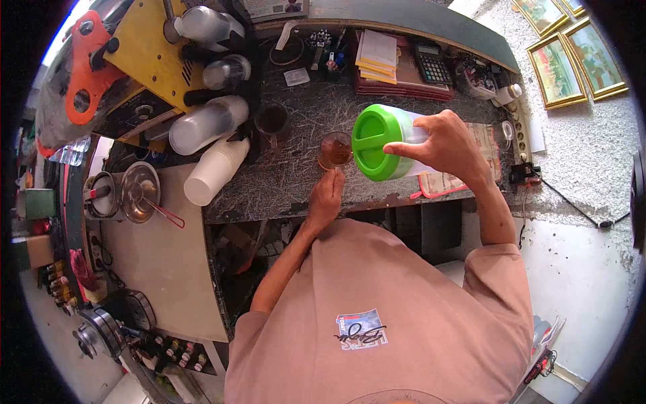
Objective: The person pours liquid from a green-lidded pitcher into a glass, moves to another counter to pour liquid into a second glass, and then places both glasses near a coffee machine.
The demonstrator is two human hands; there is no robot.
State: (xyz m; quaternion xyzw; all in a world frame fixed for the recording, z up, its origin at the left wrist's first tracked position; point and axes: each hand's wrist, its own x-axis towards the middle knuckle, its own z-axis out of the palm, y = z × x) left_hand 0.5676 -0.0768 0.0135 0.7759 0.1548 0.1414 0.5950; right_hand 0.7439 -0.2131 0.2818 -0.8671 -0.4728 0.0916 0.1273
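Head view: the right grip (445,145) grasps a green-lidded jug (385,129), tilted toward a glass mug (335,149). The left grip (327,195) grasps this mug, positioned over the desk (303,97); it contains reddish-brown liquid. Left: second mug (272,120), contents indistinct; stacked white cups (217,172).

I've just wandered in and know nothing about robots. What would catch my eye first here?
Most likely the green-lidded jug near the middle, tipped in the right hand toward the glass mug that the left hand grips. Next might come the bright yellow machine at the upper left, with its orange piece. At the upper right, gold-framed pictures hang on the pale wall.
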